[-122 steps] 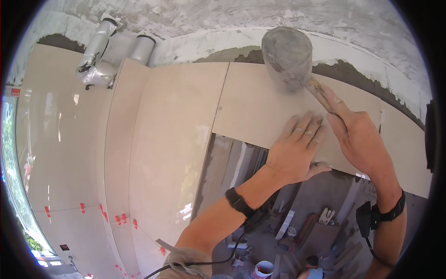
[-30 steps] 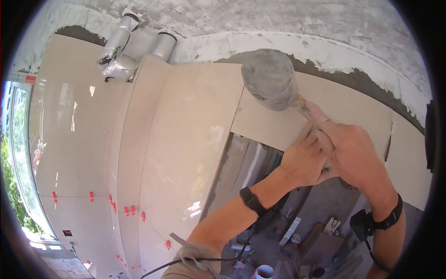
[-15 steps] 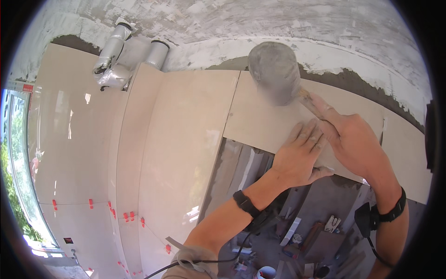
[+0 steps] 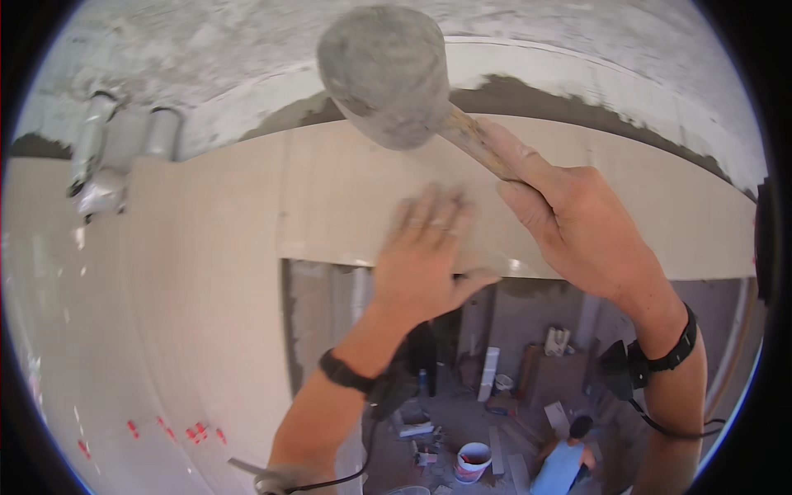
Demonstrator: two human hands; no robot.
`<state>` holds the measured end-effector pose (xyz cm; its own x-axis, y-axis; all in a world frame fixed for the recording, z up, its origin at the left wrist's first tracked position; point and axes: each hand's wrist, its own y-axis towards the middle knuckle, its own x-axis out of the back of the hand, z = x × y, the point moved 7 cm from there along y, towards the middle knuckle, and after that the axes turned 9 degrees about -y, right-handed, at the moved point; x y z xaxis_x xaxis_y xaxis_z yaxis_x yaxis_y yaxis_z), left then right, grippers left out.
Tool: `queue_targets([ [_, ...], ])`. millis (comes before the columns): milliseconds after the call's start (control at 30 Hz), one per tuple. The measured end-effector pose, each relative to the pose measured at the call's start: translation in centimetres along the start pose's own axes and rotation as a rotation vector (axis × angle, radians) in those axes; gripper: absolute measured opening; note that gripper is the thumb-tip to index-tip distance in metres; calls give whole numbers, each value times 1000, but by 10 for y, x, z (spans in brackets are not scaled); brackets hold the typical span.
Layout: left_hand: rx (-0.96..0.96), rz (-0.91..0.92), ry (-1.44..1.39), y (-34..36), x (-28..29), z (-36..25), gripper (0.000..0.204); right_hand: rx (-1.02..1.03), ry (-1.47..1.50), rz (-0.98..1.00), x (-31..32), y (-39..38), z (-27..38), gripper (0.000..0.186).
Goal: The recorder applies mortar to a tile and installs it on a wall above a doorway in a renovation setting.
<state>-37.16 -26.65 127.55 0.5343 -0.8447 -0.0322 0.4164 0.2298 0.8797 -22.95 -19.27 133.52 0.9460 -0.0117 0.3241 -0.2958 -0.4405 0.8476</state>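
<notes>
My right hand (image 4: 582, 227) is wrapped around the wooden handle of a mallet (image 4: 384, 78) with a large, dusty grey head. The mallet head is raised in front of the top edge of a beige wall tile (image 4: 330, 194) set above an opening. Against that tile lies my left hand (image 4: 421, 264), palm toward it and fingers spread, slightly blurred. Its thumb reaches to the tile's lower edge. Dark grey mortar (image 4: 528, 99) shows along the uneven band above the tile.
Silver-wrapped pipes (image 4: 92, 144) come out at the upper left. Red tile clips (image 4: 196, 432) sit along a joint at the lower left. Through the opening, far below, are a white bucket (image 4: 473, 462), scattered boards and another person (image 4: 561, 466) in a light blue top.
The view has swung right, so the pipes and tile joint sit further left. The mallet head looks larger and higher. A person has come into view below.
</notes>
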Motion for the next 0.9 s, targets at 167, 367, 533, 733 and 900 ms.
queue_targets([
  [167,-27,9,93,-4,-2,0,82,-110,110,-210,39,-74,-38,51],
  [367,-5,104,101,-4,-3,-1,77,-121,-120,-268,14,-174,-39,65],
  [533,-40,158,176,-12,-16,13,70,-139,-200,-103,-17,-174,-39,64],
  [733,-40,127,55,-2,-15,-2,68,-163,-116,-86,-23,-179,-46,65],
  [900,-43,128,85,-4,-12,2,72,-139,-136,-116,-19,-175,-47,62],
])
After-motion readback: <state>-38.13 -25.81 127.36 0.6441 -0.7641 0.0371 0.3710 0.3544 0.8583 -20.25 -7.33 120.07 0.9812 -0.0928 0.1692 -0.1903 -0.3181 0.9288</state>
